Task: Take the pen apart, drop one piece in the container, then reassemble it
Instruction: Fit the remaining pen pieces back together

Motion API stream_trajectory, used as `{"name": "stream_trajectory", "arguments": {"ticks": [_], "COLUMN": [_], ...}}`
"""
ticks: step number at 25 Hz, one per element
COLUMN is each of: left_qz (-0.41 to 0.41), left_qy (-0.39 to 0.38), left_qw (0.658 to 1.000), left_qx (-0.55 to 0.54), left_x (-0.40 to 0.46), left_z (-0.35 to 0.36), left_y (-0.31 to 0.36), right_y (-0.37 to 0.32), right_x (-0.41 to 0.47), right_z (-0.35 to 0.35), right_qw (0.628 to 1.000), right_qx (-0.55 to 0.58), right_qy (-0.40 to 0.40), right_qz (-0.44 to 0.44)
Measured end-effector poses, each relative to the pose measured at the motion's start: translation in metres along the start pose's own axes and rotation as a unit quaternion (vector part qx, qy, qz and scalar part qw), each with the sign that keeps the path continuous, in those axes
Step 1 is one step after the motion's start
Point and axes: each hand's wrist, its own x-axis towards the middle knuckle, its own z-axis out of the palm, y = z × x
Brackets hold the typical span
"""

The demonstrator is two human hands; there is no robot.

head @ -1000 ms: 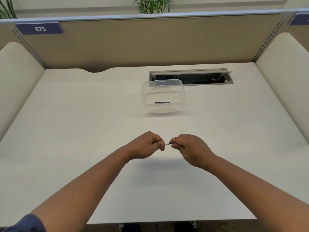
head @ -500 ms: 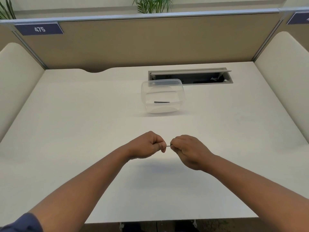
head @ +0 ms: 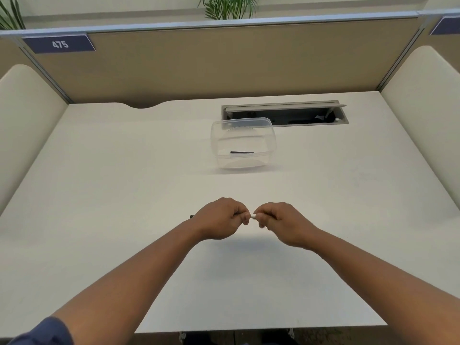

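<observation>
- Your left hand (head: pixel 219 219) and right hand (head: pixel 281 220) are both curled tight on the pen (head: pixel 253 216), held level between them above the near middle of the bench (head: pixel 124 195). Only a short white stretch shows in the gap between the fingers; a dark tip pokes out past your left wrist.
- Which part each hand has: can't tell, fingers cover it.
- One dark, thin pen piece (head: pixel 241 152) lies flat inside the clear container (head: pixel 242 143), well beyond your hands, slightly right of centre.
- Container sits just in front of the open cable hatch (head: pixel 285 114), its far rim overlapping the hatch's left end in view.
- Bare bench between hands and container, and wide bare stretches to both sides.
- Near bench edge runs under your forearms.
- Cream padded side panels (head: pixel 27 125) close off left and right; a tan partition (head: pixel 211 61) closes the back, tagged "475" (head: pixel 59 44).
- Plant leaves (head: pixel 227 6) show above the partition.
- Dark blue sleeve (head: pixel 44 332) at your left elbow.
</observation>
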Motion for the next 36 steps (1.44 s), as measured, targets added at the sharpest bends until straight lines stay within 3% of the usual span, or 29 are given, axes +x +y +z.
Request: {"name": "stream_trajectory", "arguments": {"ticks": [4, 6, 9, 11, 13, 15, 17, 19, 28, 34, 36], "left_qz": [-0.004, -0.002, -0.004, -0.006, 0.001, 0.020, 0.031, 0.027, 0.024, 0.033, 0.008], "left_qy": [-0.036, -0.042, -0.044, -0.034, -0.005, 0.019, 0.019, 0.006, -0.002, 0.052, 0.085], "left_qw": [0.995, 0.991, 0.989, 0.993, 0.999, 0.998, 0.996, 0.997, 1.000, 0.996, 0.996], "left_qx": [-0.095, -0.129, -0.138, -0.110, -0.035, 0.053, 0.078, 0.078, 0.008, 0.059, 0.015], "left_x": [0.002, 0.003, 0.005, 0.004, 0.002, -0.002, -0.003, -0.001, 0.006, 0.007, 0.006], "left_z": [-0.001, -0.003, -0.004, -0.003, 0.002, 0.009, 0.013, 0.013, 0.015, 0.012, 0.009], "left_y": [-0.004, -0.004, -0.004, -0.003, -0.001, 0.003, 0.003, 0.001, -0.002, -0.009, -0.021], "right_y": [0.019, 0.023, 0.019, 0.011, 0.002, -0.004, -0.004, -0.002, 0.004, 0.007, 0.013], "right_x": [0.003, 0.004, 0.005, 0.004, 0.006, 0.005, 0.005, 0.005, 0.003, 0.009, 0.011], "right_z": [0.006, 0.008, 0.008, 0.010, 0.009, 0.003, -0.002, -0.003, 0.003, -0.008, -0.014], "right_qw": [0.951, 0.925, 0.916, 0.945, 0.995, 0.987, 0.963, 0.961, 0.997, 0.997, 0.995], "right_qx": [-0.209, -0.288, -0.330, -0.280, -0.094, 0.083, 0.161, 0.163, 0.034, -0.003, 0.016], "right_qy": [0.093, 0.099, 0.096, 0.063, 0.008, -0.069, -0.133, -0.145, -0.019, 0.034, 0.062], "right_qz": [-0.206, -0.229, -0.207, -0.157, -0.017, 0.120, 0.172, 0.168, 0.069, 0.069, 0.078]}}
